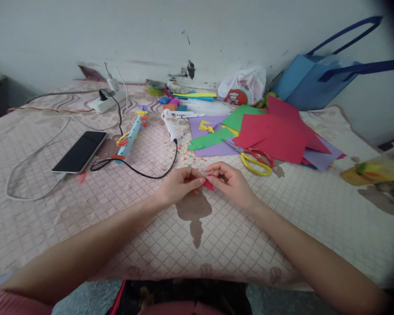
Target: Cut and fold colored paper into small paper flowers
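Note:
Between my two hands is a small red paper piece (209, 183), held just above the tablecloth. My left hand (184, 183) pinches its left side between thumb and fingertips. On the other side, my right hand (231, 183) grips it with thumb and forefinger; the fingertips of both hands nearly meet and cover part of it. Scissors with yellow and red handles (256, 162) lie just beyond my right hand, their blades pointing to the left. Small coloured paper scraps (185, 153) are scattered beyond my left hand.
Coloured sheets (276, 135) are piled back right, before a blue bag (315, 78). A white glue gun (169, 124) trails a black cord to a power strip (108, 101). A decorated light-blue strip (131, 135) and a phone (80, 152) lie left. A yellowish cup (371, 170) lies far right.

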Available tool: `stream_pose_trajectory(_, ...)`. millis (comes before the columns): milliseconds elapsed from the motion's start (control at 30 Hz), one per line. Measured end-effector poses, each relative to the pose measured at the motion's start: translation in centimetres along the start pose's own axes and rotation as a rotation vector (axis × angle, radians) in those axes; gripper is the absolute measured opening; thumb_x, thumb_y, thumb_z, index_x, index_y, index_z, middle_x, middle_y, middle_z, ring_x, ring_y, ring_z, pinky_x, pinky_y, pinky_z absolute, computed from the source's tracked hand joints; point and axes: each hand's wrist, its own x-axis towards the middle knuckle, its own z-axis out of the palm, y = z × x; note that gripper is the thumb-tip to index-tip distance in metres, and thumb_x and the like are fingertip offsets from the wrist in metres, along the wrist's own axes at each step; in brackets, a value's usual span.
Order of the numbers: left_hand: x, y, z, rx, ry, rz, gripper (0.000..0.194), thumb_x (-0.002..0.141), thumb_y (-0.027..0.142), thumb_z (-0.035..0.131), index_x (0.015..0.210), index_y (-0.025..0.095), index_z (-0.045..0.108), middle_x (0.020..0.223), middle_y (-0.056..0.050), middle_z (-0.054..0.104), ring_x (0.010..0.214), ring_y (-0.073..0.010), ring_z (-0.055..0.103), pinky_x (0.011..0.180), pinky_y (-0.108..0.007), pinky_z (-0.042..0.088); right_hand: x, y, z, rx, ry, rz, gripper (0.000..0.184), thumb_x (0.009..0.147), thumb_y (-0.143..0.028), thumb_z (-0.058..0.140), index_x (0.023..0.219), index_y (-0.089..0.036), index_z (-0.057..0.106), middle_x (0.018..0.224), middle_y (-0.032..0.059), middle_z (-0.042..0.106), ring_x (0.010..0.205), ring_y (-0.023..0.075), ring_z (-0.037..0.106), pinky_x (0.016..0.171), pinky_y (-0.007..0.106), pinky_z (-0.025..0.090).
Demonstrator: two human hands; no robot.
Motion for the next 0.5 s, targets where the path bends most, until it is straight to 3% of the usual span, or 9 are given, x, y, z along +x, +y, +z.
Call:
stream_pose_trajectory(133,0.04,-0.04,0.02,-0.112,0.009,-0.06,0.011,0.074,0.021,0.067,0.076,0.012,0.06,0.063,0.0,0.062,0.055,-0.0068,0.056,0.057,-0.02,0.044,-0.13,-0.07,-0.03,0.004,0.008,-0.007,0.017,0.09,-0.025,0.046,0.106,-0.025,0.053,0.076,-0.0006,0.059,0.071,0.0149,0.058,0.067,0.03,0.046)
stream_pose_trajectory(200,0.04,0.05,0.0,-0.195,0.042,-0.1,0.011,0.073,0.019,0.067,0.076,0.011,0.059,0.065,-0.001,0.063,0.057,-0.007,0.057,0.057,-0.02,0.044,-0.05,-0.14,-0.24,-0.082,0.042,-0.105,0.02,0.09,-0.021,0.044,0.107,-0.026,0.052,0.092,0.0034,0.06,0.086,0.0177,0.059,0.076,0.034,0.047)
stream_pose_trajectory(333,0.08,0.07,-0.03,-0.32,0.078,-0.122,0.014,0.071,0.016,0.069,0.079,0.011,0.059,0.067,0.0,0.062,0.059,-0.0072,0.057,0.059,-0.02,0.045,0.14,-0.24,-0.5,-0.306,0.002,-0.361,0.022,0.084,-0.016,0.053,0.101,-0.029,0.058,0.119,0.007,0.048,0.115,0.0243,0.046,0.091,0.044,0.042)
stream_pose_trajectory(500,0.1,-0.01,0.07,-0.351,0.044,-0.105,0.016,0.071,0.018,0.069,0.082,0.01,0.062,0.073,-0.002,0.063,0.062,-0.0069,0.056,0.061,-0.021,0.045,-0.01,-0.4,-0.25,-0.295,0.017,-0.369,0.008,0.086,-0.021,0.055,0.088,-0.026,0.061,0.111,0.0065,0.052,0.109,0.0228,0.05,0.092,0.042,0.042)
